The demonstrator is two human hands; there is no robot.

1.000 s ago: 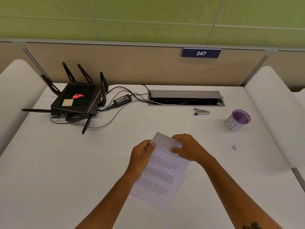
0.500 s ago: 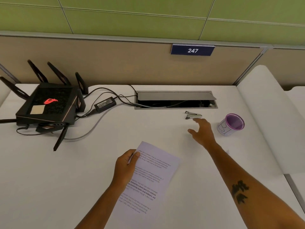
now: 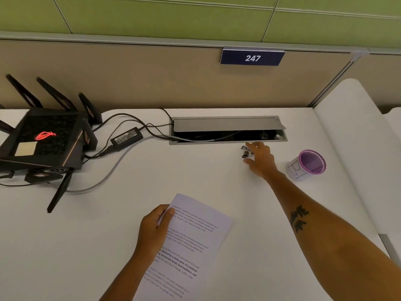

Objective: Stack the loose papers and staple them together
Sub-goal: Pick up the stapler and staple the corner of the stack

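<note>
A white desk (image 3: 206, 174) carries everything. At its far left sits a black router (image 3: 46, 141) with a red glowing logo, its cables running into an open cable tray (image 3: 227, 131). Near the front edge lies the stack of printed papers (image 3: 191, 242), held at its left edge by the left hand (image 3: 153, 230), thumb on top in a pinching grip. A purple-rimmed cup (image 3: 308, 165) stands at the right. Just beside it, the right hand (image 3: 260, 159) reaches over the small stapler (image 3: 246, 152), fingers spread around it, grip not yet closed.
</note>
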